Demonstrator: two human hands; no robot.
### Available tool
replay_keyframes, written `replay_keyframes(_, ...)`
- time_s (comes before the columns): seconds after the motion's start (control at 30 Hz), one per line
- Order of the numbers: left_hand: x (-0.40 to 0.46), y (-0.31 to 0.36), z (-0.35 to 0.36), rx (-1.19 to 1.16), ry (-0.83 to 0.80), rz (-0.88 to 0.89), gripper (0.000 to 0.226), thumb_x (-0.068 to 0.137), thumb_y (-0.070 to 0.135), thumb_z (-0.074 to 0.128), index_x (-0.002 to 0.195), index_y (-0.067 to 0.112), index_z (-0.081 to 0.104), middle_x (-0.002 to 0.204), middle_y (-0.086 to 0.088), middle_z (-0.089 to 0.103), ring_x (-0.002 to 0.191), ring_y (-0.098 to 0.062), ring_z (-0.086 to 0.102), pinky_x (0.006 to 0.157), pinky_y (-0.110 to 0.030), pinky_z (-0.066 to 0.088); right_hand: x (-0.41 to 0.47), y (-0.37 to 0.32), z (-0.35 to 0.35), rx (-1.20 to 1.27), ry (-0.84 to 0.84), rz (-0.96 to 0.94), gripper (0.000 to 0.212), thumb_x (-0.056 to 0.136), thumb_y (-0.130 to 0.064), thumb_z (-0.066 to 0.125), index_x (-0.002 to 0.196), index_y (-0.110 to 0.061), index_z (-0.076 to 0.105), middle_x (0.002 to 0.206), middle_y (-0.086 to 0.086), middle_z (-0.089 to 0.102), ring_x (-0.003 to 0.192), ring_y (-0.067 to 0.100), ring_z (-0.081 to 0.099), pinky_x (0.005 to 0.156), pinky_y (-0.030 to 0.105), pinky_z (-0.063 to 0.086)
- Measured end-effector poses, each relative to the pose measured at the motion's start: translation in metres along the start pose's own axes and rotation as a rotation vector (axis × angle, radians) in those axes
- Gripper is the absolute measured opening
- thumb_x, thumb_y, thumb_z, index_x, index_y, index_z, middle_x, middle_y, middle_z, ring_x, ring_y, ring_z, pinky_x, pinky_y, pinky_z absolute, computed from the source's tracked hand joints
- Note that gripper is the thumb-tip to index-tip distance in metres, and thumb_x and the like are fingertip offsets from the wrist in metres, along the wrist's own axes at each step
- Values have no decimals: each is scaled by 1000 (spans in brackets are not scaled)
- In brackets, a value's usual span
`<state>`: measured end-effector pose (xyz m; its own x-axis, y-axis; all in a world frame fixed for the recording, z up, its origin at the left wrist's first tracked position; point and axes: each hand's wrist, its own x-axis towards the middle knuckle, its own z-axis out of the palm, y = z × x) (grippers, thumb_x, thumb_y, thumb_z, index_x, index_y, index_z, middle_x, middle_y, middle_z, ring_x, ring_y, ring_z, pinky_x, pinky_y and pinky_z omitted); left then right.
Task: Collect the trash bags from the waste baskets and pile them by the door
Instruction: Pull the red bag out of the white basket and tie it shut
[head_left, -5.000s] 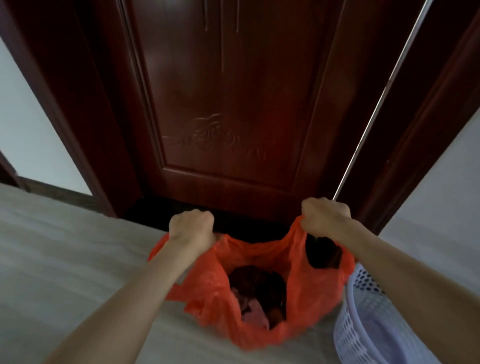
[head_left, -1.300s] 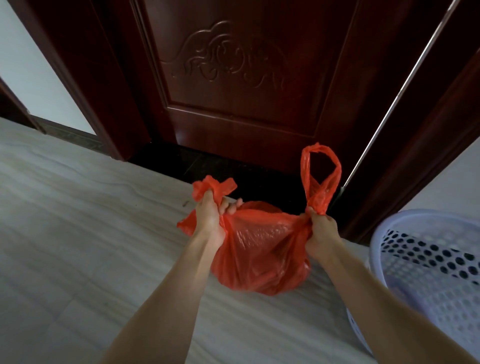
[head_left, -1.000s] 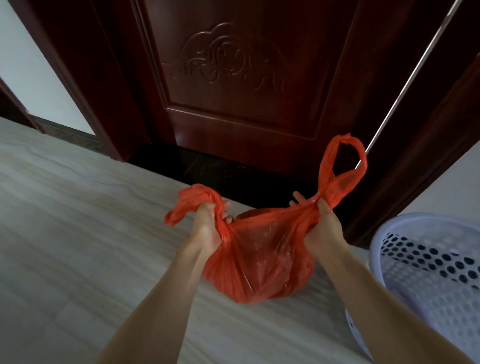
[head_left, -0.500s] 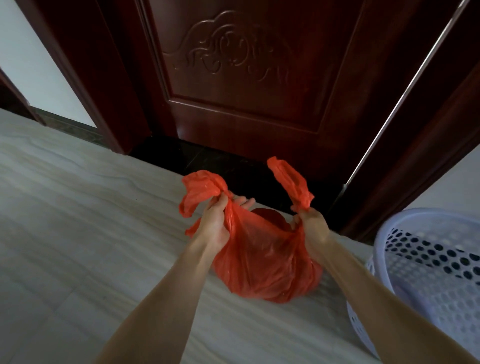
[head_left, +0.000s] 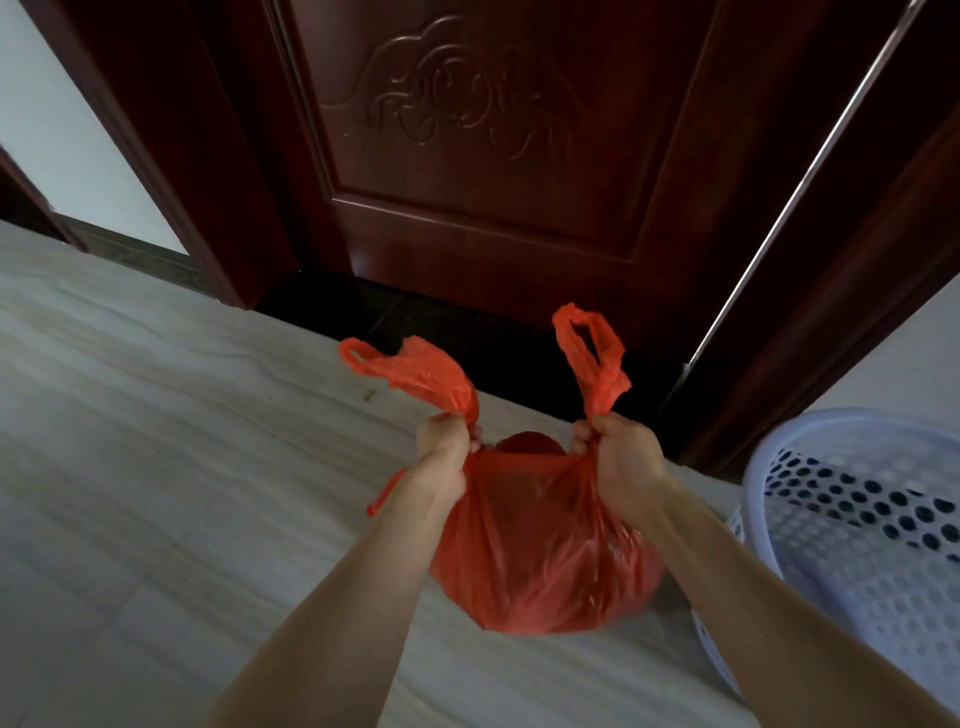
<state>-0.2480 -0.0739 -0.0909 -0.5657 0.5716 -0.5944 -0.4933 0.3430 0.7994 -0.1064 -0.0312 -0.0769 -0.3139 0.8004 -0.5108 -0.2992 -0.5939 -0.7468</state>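
- Left hand (head_left: 442, 457): fingers clenched round the left handle (head_left: 410, 374) of the bag, handle loop sticking up past the fist
- Right hand (head_left: 621, 462): fingers clenched round the right handle (head_left: 592, 358), loop standing upright above the fist
- Red trash bag (head_left: 535, 561): full, mouth drawn narrow between the two fists, body resting on the floor
- Floor (head_left: 156, 467): pale, wood-grain pattern
- Door (head_left: 467, 156): dark red wood with carved panel, just beyond the bag
- Basket (head_left: 857, 519): white, perforated, just beside the bag on its right
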Motion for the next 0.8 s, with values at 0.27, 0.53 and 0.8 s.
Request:
replay_keyframes(0.27, -5, 0, 0, -49, -142, 140, 21, 88, 5, 57, 69, 10, 50, 45, 2, 62, 29, -5, 43, 46, -21, 45, -9, 1, -12, -30, -149, 55, 22, 95, -4, 40, 83, -10, 57, 73, 1, 71, 45, 5, 53, 45, 16, 47)
replay_keyframes(0.53, -22, 0, -1, 424, -408, 230, 24, 84, -6, 53, 69, 12, 54, 58, -4, 60, 49, -7, 57, 47, -15, 45, -16, 1, -17, -140, -436, 179, 22, 77, -5, 54, 96, -7, 65, 74, 4, 71, 67, 13, 67, 66, 23, 57)
replay_keyframes(0.8, -21, -4, 4, 620, -452, 302, 21, 80, 3, 59, 82, 23, 56, 77, 1, 60, 73, -15, 57, 69, -26, 46, -3, 8, 13, -122, -27, -27, 15, 85, 5, 53, 91, -4, 64, 74, 9, 68, 67, 19, 65, 70, 29, 55)
